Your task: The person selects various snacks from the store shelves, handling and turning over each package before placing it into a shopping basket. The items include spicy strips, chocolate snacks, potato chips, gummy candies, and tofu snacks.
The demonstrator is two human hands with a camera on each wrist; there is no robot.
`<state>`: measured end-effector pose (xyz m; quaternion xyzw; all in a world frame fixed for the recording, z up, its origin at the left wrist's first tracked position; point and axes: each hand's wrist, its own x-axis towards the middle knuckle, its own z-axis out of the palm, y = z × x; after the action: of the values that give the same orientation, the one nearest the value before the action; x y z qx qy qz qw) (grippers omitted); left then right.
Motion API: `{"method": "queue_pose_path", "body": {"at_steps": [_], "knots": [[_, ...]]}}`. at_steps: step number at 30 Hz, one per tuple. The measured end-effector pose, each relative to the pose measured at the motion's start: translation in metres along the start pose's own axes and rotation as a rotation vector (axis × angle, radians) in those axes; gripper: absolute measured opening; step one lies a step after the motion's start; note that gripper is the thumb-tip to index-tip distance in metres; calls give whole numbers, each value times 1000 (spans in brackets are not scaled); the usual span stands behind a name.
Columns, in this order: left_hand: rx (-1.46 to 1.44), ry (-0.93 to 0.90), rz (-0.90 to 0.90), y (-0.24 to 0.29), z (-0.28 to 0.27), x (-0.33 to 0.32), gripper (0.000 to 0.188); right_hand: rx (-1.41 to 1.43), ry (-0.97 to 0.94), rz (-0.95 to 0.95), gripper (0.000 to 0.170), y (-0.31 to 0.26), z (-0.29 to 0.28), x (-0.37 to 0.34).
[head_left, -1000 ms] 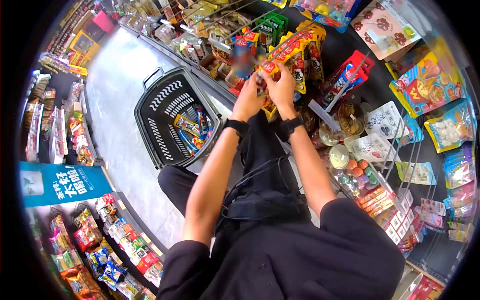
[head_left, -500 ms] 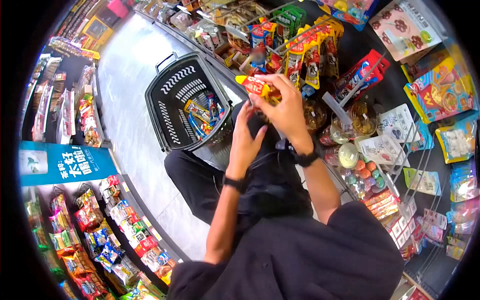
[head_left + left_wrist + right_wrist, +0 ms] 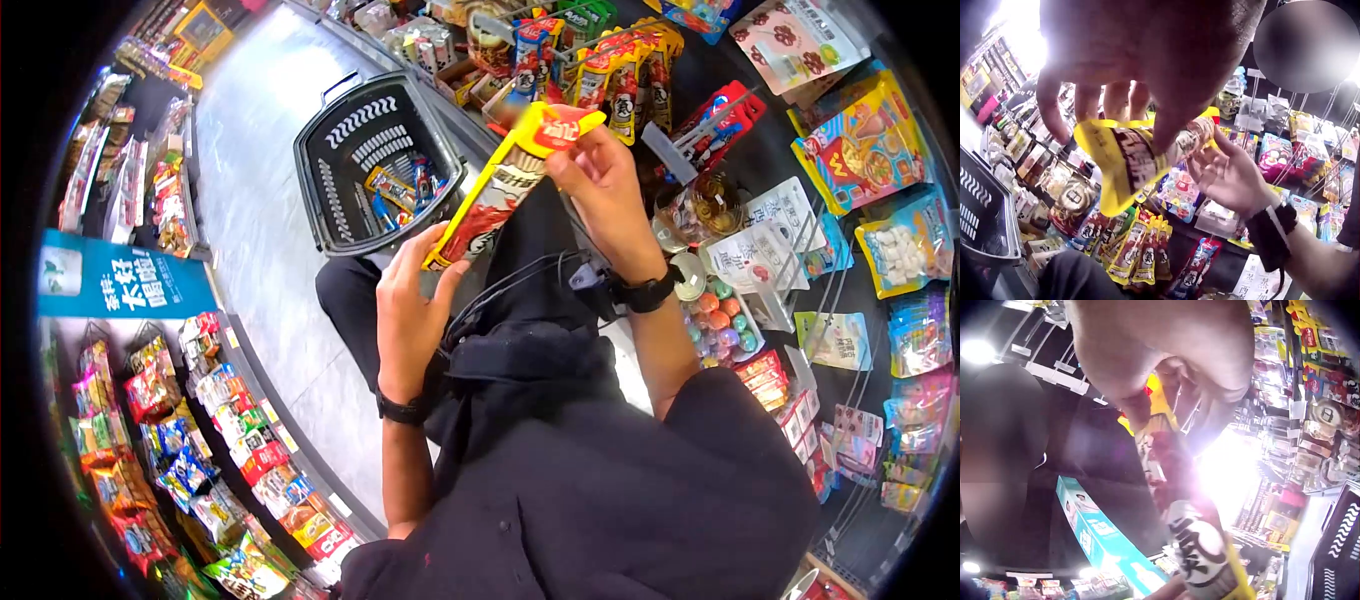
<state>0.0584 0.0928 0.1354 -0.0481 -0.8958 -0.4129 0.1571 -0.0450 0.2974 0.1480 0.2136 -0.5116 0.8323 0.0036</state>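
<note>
you are holding a yellow-and-red packet [image 3: 497, 188] aslant above your lap. your left hand [image 3: 411, 308] is pinching its lower end, that grip parting only as far as the packet's thickness, thumb across one face and fingers behind; your right hand [image 3: 612, 205] is pinching the top end, its grip nearly closed. beyond it, more yellow packets [image 3: 628, 92] are hanging, with blue-and-red packets [image 3: 535, 50] beside them, and a pale tag [image 3: 668, 153] is jutting out near your right hand. the black basket [image 3: 310, 195] is standing on the floor [image 3: 245, 200], a few packets lying inside, your knee [image 3: 343, 305] just beside it. coloured balls [image 3: 722, 320] are sitting past your right wrist. in the left wrist view, your left hand is hiding part of the held packet.
</note>
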Motion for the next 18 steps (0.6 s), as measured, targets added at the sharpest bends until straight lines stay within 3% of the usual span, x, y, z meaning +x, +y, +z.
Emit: {"method": "queue_pose_path", "body": {"at_steps": [1, 8, 11, 16, 18], "knots": [[0, 113, 55, 3, -4, -9, 36, 21, -19, 11, 42, 2, -2, -7], [157, 388, 149, 11, -38, -50, 38, 256, -270, 117, 61, 21, 23, -26], [155, 444, 123, 12, -41, -56, 37, 267, -255, 167, 66, 41, 37, -34], [77, 429, -89, 9, -44, -54, 43, 276, -214, 243, 66, 55, 53, -23], [28, 416, -83, -2, -45, -54, 44, 445, -213, 280, 60, 68, 59, -16]]}}
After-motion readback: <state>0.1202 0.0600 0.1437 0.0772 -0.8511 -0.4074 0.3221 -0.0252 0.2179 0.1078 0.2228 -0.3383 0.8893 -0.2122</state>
